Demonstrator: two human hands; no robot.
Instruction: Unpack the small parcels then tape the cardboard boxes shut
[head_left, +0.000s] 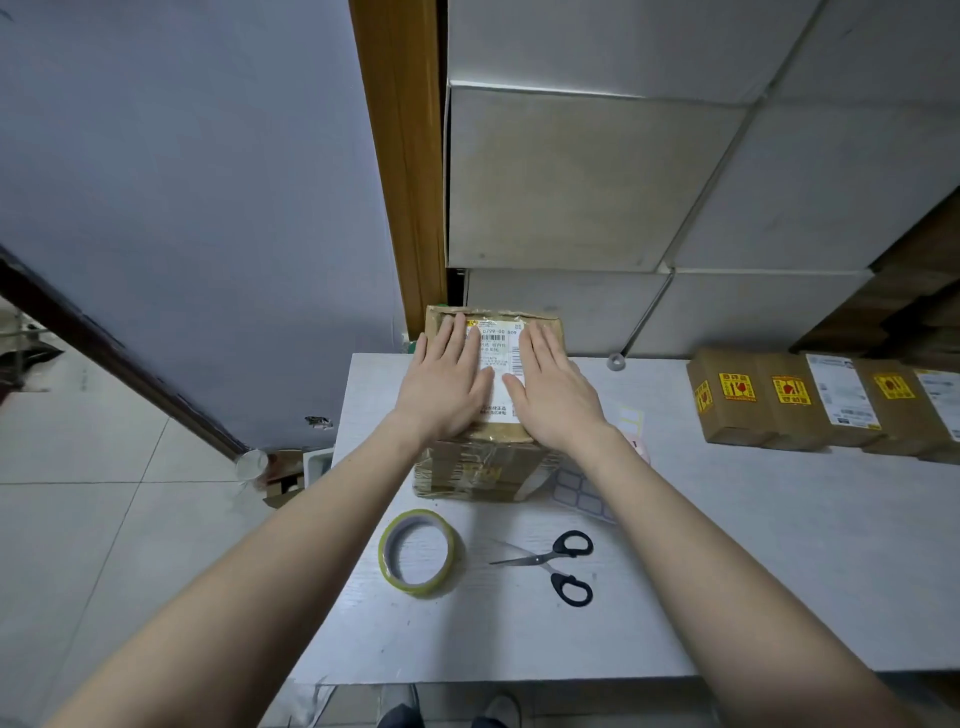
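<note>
A taped cardboard box (480, 467) with a white shipping label (500, 358) on top stands at the middle of the white table (727, 545). My left hand (444, 384) lies flat on the left half of the box top, fingers straight. My right hand (553, 387) lies flat on the right half, also with straight fingers. In front of the box lie a roll of clear tape with a yellowish rim (417, 552) and black-handled scissors (556, 564), their blades slightly apart.
A row of small cardboard parcels with yellow and red stickers (826, 402) stands at the table's right. A sheet of blank labels (584, 491) lies by the box. White panels are stacked behind, and more cardboard at far right. The tiled floor shows on the left.
</note>
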